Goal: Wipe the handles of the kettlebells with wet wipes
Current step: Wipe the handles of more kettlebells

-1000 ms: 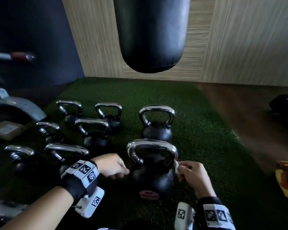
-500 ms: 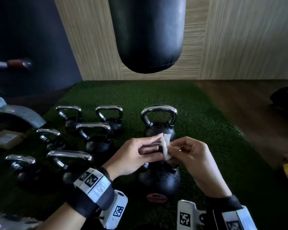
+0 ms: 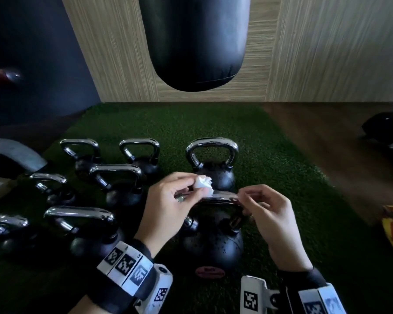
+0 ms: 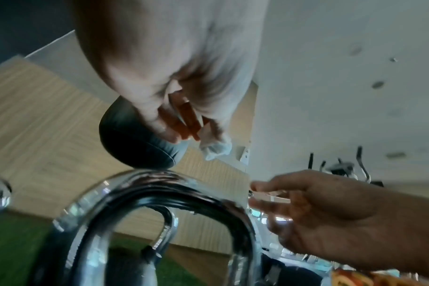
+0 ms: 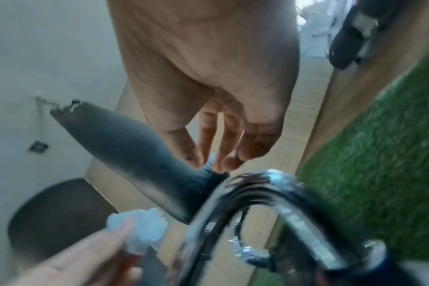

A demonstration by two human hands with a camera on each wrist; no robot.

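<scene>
The room is dim, and the turf (image 3: pixel 270 159) beyond the hands is nearly black in shadow. Soft light falls from above and ahead, leaving bright glints on the chrome handle (image 3: pixel 222 197) under the left hand (image 3: pixel 168 200). The wall panels (image 3: pixel 327 53) bow at the edges of the head view. Both wrist views are smeared with blur; the right hand (image 5: pixel 208 77) close to its camera is out of focus.

**Kettlebells grouped on the turf under the bag**

Chrome-handled black iron kettlebells stand on the green artificial-turf mat (image 3: pixel 270 141). The nearest kettlebell (image 3: pixel 213 243) sits at the front, another kettlebell (image 3: pixel 212 164) directly behind it, and a cluster of smaller kettlebells (image 3: pixel 116 184) to their left. A black cylindrical punching bag (image 3: pixel 195 41) hangs above, before the wood-panelled wall (image 3: pixel 327 48).
</scene>
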